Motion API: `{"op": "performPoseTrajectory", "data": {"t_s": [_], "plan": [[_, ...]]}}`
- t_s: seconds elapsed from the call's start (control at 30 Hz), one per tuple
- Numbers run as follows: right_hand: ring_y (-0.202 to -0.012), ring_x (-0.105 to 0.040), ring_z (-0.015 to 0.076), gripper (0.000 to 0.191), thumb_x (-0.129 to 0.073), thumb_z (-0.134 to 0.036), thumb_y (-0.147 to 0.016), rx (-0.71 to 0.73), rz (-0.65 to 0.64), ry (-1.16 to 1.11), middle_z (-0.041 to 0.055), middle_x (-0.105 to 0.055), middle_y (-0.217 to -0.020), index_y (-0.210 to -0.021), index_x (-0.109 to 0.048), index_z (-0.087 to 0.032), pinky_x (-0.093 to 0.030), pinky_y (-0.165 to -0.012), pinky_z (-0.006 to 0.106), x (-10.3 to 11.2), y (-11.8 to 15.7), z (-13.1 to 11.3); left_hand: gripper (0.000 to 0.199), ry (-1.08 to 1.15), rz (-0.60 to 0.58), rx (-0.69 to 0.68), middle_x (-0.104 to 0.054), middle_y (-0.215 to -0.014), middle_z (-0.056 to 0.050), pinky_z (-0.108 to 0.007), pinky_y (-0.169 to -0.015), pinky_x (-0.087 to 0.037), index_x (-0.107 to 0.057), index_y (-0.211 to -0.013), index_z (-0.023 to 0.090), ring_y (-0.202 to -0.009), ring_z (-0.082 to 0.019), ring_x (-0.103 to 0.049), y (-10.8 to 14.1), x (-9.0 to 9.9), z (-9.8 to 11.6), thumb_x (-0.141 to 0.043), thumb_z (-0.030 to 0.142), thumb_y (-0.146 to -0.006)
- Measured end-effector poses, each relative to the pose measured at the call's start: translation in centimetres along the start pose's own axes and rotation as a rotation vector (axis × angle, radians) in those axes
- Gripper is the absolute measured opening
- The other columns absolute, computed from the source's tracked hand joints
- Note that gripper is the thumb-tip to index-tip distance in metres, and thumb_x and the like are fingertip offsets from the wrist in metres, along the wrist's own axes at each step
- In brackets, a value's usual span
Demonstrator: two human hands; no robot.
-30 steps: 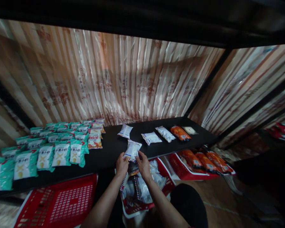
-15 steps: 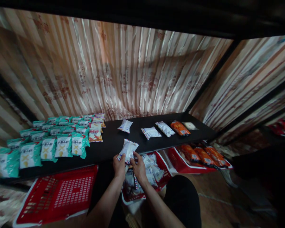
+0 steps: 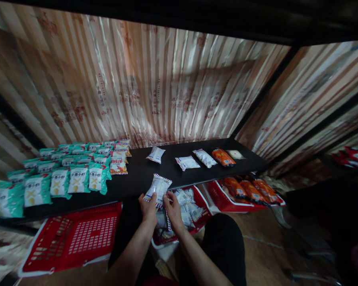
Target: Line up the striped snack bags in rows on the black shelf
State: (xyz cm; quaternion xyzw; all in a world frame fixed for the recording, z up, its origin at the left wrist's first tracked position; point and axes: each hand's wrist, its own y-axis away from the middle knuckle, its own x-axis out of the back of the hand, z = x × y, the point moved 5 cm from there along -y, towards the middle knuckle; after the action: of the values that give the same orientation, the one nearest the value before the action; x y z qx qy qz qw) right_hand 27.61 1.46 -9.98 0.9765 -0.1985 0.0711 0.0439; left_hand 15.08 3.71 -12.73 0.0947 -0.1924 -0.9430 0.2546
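Note:
A white snack packet with striped ends (image 3: 158, 187) is held between both hands at the front edge of the black shelf (image 3: 137, 171). My left hand (image 3: 148, 207) grips its lower left side, thumb on the face. Against its lower right side, my right hand (image 3: 172, 208) has its fingers closed. Beneath the hands, a red basket (image 3: 207, 202) holds several similar packets. Other white packets lie on the shelf: one (image 3: 156, 154) behind the held packet, and two (image 3: 187, 162) (image 3: 205, 157) to the right.
Rows of green-and-white packets (image 3: 78, 179) stand on the left, beside orange-and-white ones (image 3: 118, 162). An orange packet (image 3: 223, 157) and a pale one (image 3: 235, 154) lie right. Below are a red basket (image 3: 92, 234) at left and another (image 3: 220, 198) with orange packets. Shelf posts flank both sides.
The view has shifted slightly. Both hands still hold the white packet, which has moved a little to the left in the picture.

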Motion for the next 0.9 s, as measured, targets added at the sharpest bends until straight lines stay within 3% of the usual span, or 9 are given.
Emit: {"op": "performPoseTrajectory", "data": {"t_s": [0.3,0.53,0.73,0.9], "plan": [[-0.060,-0.060,0.0156,0.047,-0.067,-0.056,-0.064,-0.363,-0.120,-0.309,0.0023,-0.066,-0.067,-0.087,-0.063,-0.015,-0.045,-0.055,0.025,-0.9,0.1,-1.6,0.065,0.074,-0.032,0.108,-0.061,-0.099,-0.009,-0.025,-0.061,-0.053,-0.031,-0.128,0.019,-0.070,-0.012,-0.064,1.1,0.8,0.7,-0.068,0.018,-0.075],[-0.063,-0.064,0.0200,0.042,-0.072,-0.051,-0.058,-0.374,-0.186,-0.400,0.0047,-0.069,-0.067,-0.078,-0.063,-0.015,-0.047,-0.056,0.028,-1.7,-0.5,-1.0,0.070,0.090,-0.050,0.112,-0.062,-0.100,-0.009,-0.025,-0.062,-0.053,-0.026,-0.133,0.019,-0.071,-0.012,-0.064,1.7,1.1,0.9,-0.066,0.015,-0.076],[-0.065,-0.066,0.0217,0.039,-0.076,-0.041,-0.054,-0.395,-0.128,-0.453,0.0054,-0.070,-0.067,-0.078,-0.064,-0.014,-0.048,-0.056,0.028,-1.9,-0.4,-0.7,0.078,0.088,-0.068,0.087,-0.062,-0.105,-0.010,-0.028,-0.068,-0.054,-0.019,-0.136,0.021,-0.075,-0.015,-0.066,1.7,1.8,0.5,-0.068,0.020,-0.075],[-0.060,-0.064,0.0197,0.034,-0.077,-0.035,-0.051,-0.427,-0.072,-0.458,0.0046,-0.069,-0.064,-0.073,-0.061,-0.015,-0.047,-0.053,0.027,-2.2,0.0,-0.6,0.077,-0.050,-0.064,-0.034,-0.062,-0.110,-0.011,-0.032,-0.080,-0.052,-0.018,-0.138,0.019,-0.090,-0.018,-0.065,1.4,2.7,0.4,-0.065,0.028,-0.077]]}}
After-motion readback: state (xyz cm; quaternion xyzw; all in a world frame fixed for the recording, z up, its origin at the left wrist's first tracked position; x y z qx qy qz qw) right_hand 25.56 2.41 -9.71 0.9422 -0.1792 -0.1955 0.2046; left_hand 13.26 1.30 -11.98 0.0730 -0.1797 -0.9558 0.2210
